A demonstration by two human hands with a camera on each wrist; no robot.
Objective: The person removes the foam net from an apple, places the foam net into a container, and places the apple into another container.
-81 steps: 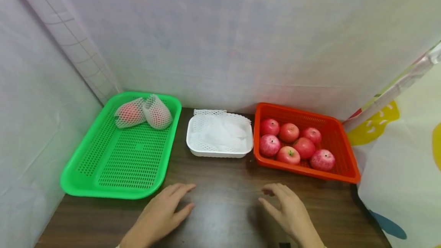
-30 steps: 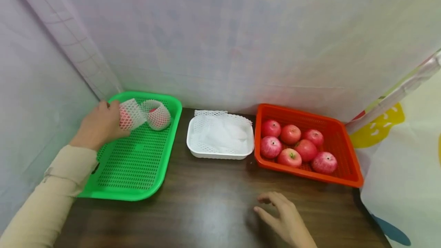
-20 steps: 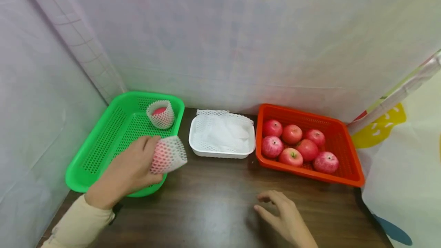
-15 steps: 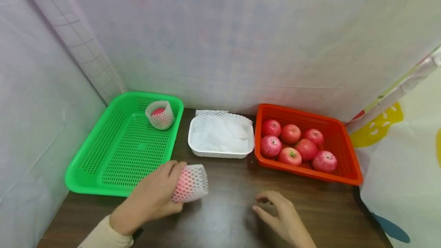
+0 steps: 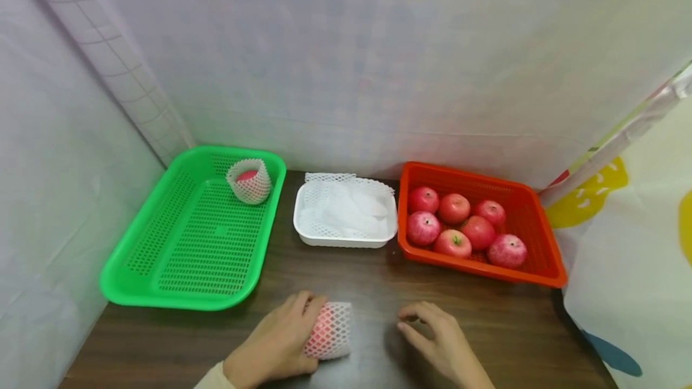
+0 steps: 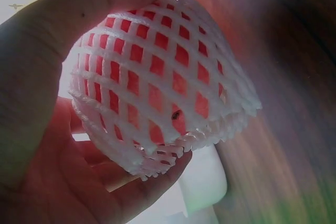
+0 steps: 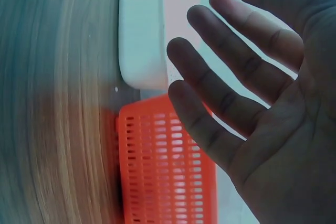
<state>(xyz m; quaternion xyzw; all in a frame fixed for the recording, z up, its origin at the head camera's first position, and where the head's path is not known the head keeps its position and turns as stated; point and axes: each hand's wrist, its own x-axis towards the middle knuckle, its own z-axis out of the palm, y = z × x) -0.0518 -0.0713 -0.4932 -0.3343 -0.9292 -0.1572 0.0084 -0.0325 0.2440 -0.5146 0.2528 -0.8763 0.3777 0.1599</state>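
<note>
My left hand (image 5: 283, 341) grips an apple (image 5: 322, 334) wrapped in a white foam net sleeve, near the front middle of the table. In the left wrist view the thumb lies over the net sleeve (image 6: 157, 72) and fingers curl beneath it; red skin shows through the mesh. To its right, my right hand (image 5: 440, 341) hovers over the table with relaxed, slightly bent fingers and holds nothing; its spread fingers show in the right wrist view. Another netted apple (image 5: 251, 182) sits at the back right of the green basket (image 5: 127, 293).
A white tray (image 5: 346, 242) at the back middle holds several foam net sleeves (image 5: 346, 206). Beside it on the right stands a red basket (image 5: 548, 263) with several bare apples (image 5: 453, 244). Pale cloth walls (image 5: 367, 65) enclose the brown table (image 5: 346, 275).
My left hand reached into the green basket, took one netted apple out and brought it right and toward me to the table's front middle. The right hand has shifted only slightly.
</note>
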